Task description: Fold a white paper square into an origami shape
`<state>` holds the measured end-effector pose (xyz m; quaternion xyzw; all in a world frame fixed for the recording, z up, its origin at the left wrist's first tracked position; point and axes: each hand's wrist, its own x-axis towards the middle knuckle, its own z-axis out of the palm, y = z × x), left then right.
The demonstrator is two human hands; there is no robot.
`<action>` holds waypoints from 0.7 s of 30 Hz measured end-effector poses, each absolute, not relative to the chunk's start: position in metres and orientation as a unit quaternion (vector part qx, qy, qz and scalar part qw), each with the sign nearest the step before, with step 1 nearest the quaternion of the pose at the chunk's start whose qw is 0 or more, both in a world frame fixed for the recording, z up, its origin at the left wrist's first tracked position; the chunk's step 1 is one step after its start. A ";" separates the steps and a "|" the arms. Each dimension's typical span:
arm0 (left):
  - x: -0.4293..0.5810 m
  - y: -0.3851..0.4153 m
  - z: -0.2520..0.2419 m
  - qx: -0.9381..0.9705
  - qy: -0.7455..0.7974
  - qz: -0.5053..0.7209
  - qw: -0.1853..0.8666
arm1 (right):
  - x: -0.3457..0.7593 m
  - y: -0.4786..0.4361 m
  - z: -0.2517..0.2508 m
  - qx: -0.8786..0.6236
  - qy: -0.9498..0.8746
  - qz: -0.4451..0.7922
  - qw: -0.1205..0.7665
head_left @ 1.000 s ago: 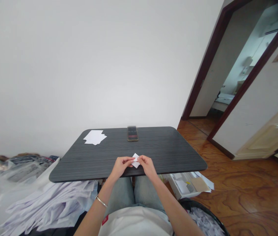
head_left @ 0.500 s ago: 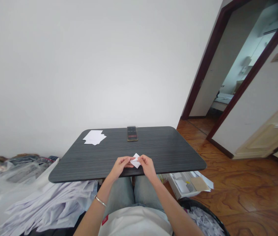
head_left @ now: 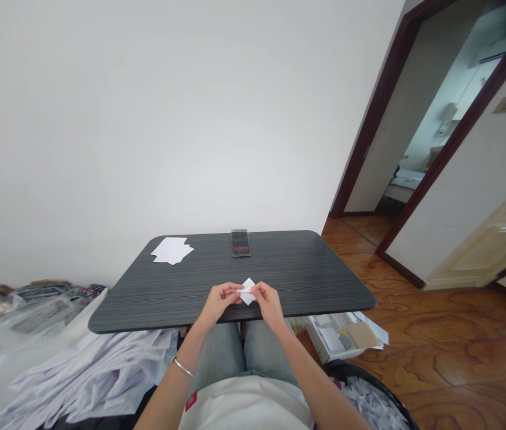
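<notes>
A small folded piece of white paper [head_left: 248, 291] is held just above the near edge of a dark wood-grain table [head_left: 315, 275]. My left hand [head_left: 219, 300] pinches its left side and my right hand [head_left: 268, 301] pinches its right side. Both hands have fingers closed on the paper. A silver bracelet sits on my left wrist.
A loose stack of white sheets [head_left: 172, 249] lies at the table's far left, and a phone [head_left: 240, 243] at the far middle. Crumpled papers and plastic [head_left: 78, 376] pile up on the left. A bin of paper scraps [head_left: 372, 403] and an open box [head_left: 345, 335] stand on the right, near a doorway [head_left: 432, 143].
The paper and both hands have shifted only slightly. The pinch on the paper stays the same.
</notes>
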<state>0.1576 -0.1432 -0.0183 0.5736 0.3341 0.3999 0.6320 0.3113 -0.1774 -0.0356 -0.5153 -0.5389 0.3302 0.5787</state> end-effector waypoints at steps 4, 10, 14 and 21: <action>0.158 -0.143 -0.017 0.563 0.352 0.416 0.621 | 0.311 -0.179 -0.035 -0.519 -0.536 0.328 0.579; 0.159 -0.144 -0.017 0.550 0.354 0.428 0.623 | 0.310 -0.180 -0.036 -0.525 -0.537 0.323 0.577; 0.159 -0.143 -0.019 0.547 0.345 0.433 0.628 | 0.310 -0.180 -0.037 -0.521 -0.542 0.322 0.575; 0.157 -0.142 -0.018 0.543 0.341 0.421 0.641 | 0.310 -0.180 -0.036 -0.519 -0.538 0.326 0.579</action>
